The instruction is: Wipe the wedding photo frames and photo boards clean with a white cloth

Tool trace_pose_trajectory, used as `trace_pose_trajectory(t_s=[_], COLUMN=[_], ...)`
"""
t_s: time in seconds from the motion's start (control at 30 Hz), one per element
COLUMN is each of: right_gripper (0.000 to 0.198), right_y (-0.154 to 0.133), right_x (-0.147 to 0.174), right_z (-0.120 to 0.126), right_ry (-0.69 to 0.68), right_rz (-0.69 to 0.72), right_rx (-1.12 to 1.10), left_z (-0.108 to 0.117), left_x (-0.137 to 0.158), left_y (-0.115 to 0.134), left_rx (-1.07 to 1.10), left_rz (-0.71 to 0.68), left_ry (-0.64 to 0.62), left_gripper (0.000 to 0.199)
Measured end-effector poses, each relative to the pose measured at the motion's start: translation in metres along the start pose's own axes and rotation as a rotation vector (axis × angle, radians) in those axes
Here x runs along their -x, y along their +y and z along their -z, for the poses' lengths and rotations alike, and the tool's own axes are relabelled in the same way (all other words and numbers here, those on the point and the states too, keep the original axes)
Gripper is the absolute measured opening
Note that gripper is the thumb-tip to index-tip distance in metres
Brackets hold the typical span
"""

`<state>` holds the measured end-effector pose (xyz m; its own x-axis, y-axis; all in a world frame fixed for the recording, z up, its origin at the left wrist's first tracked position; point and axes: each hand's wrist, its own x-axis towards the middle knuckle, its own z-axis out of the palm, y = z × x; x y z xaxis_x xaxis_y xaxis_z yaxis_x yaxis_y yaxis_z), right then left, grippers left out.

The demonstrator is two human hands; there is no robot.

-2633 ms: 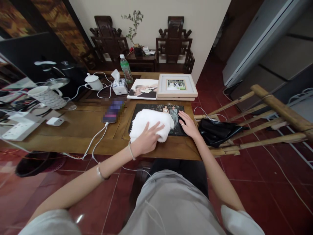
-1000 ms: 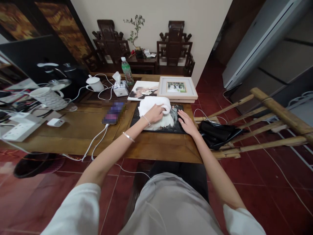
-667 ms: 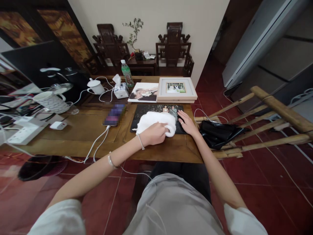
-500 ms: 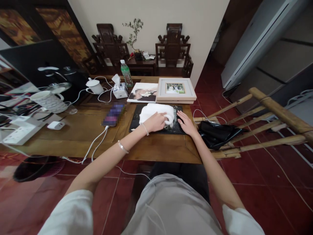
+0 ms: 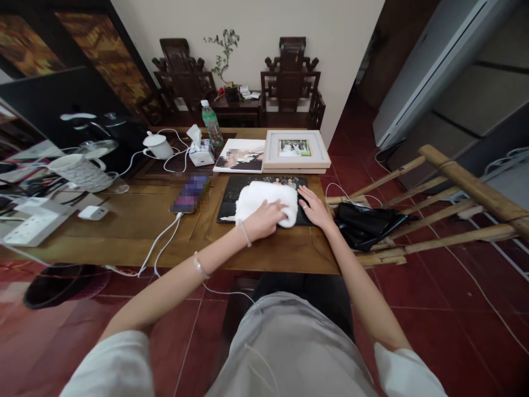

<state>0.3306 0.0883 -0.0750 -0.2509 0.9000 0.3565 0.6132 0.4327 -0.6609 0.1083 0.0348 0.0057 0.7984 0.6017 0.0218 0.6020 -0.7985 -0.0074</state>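
Observation:
A folded white towel (image 5: 258, 197) lies on a dark photo panel (image 5: 228, 199), whose printed figures show along its far edge. My left hand (image 5: 266, 218) is on the towel's near right part, fingers bent into the cloth and gripping it. At the panel's right edge my right hand (image 5: 313, 207) rests flat, fingers stretched out and holding nothing. The towel hides the middle of the panel.
Behind the panel lie a framed picture (image 5: 296, 151) and a photo board (image 5: 240, 155). A phone (image 5: 190, 194), tissue box (image 5: 201, 153), bottle (image 5: 212, 124) and mugs stand to the left. A bamboo chair (image 5: 454, 171) with a black bag (image 5: 367, 223) is at the right.
My left hand has drawn the towel toward me, uncovering the panel's far edge with its figures. My right hand stays at the panel's right edge.

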Motion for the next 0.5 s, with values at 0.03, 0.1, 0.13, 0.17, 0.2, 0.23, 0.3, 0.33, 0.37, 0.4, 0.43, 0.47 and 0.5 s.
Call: trace_pose_trajectory(t_s=[0.03, 0.1, 0.13, 0.17, 0.2, 0.23, 0.3, 0.33, 0.37, 0.4, 0.43, 0.47, 0.5], right_gripper=[0.046, 0.046, 0.046, 0.046, 0.046, 0.046, 0.047, 0.048, 0.049, 0.051, 0.053, 0.056, 0.059], right_y=[0.0, -0.001, -0.001, -0.002, -0.002, -0.002, -0.003, -0.004, -0.004, -0.005, -0.006, -0.006, -0.006], right_x=[0.0, 0.0, 0.0, 0.0, 0.0, 0.0, 0.0, 0.0, 0.0, 0.0, 0.0, 0.0, 0.0], right_z=[0.0, 0.0, 0.0, 0.0, 0.0, 0.0, 0.001, 0.002, 0.003, 0.004, 0.005, 0.006, 0.006], right_ry=[0.002, 0.005, 0.006, 0.007, 0.008, 0.008, 0.009, 0.012, 0.018, 0.029, 0.046, 0.066, 0.084], right_rz=[0.0, 0.0, 0.0, -0.002, -0.004, -0.008, -0.029, -0.051, -0.078, -0.11, -0.143, -0.173, -0.195], right_rx=[-0.001, -0.001, -0.001, -0.001, -0.001, -0.002, -0.017, -0.033, -0.057, -0.088, -0.125, -0.164, -0.2], left_z=[0.0, 0.0, 0.001, 0.001, 0.001, 0.002, 0.002, 0.002, 0.002, 0.001, 0.0, -0.001, -0.003], left_x=[0.011, 0.028, 0.032, 0.033, 0.031, 0.026, 0.009, -0.001, -0.011, -0.021, -0.029, -0.036, -0.041], left_y=[0.011, 0.029, 0.033, 0.034, 0.031, 0.026, 0.009, 0.0, -0.009, -0.015, -0.019, -0.02, -0.019], left_rx=[-0.004, -0.01, -0.011, -0.008, -0.005, -0.002, 0.001, 0.002, 0.003, 0.007, 0.012, 0.019, 0.025], left_rz=[-0.015, -0.03, -0.034, -0.036, -0.033, -0.022, 0.021, 0.046, 0.071, 0.092, 0.106, 0.11, 0.106], left_ry=[-0.005, -0.022, -0.031, -0.038, -0.045, -0.048, -0.042, -0.033, -0.023, -0.015, -0.01, -0.009, -0.01], left_gripper=[0.043, 0.041, 0.04, 0.04, 0.041, 0.042, 0.046, 0.046, 0.047, 0.047, 0.048, 0.048, 0.048])
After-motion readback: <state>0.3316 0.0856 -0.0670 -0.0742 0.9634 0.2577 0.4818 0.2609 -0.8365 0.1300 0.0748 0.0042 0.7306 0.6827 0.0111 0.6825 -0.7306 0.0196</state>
